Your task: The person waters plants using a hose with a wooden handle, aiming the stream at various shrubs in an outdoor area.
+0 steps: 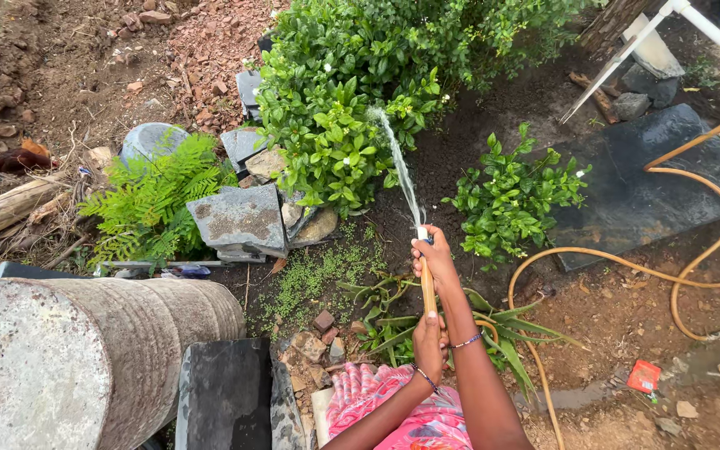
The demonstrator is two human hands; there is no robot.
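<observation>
Outdoor garden of bare brown soil [85,75] in flat daylight. A large leafy bush [360,75] fills the top centre, a small shrub [514,196] sits to its right, and a fern [156,196] grows at left. Grey stone slabs [239,218] lie between fern and bush. A rusty metal drum [85,358] lies at lower left. A dark flat slab [652,179] rests at right; reddish rubble [210,42] is piled at the top

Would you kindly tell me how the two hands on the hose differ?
The right hand grips the hose at its tip, where water sprays out; the left hand grips it lower, nearer the body. The right arm reaches further forward than the left. Both are closed around the hose, each wrist wearing a bracelet.
</observation>
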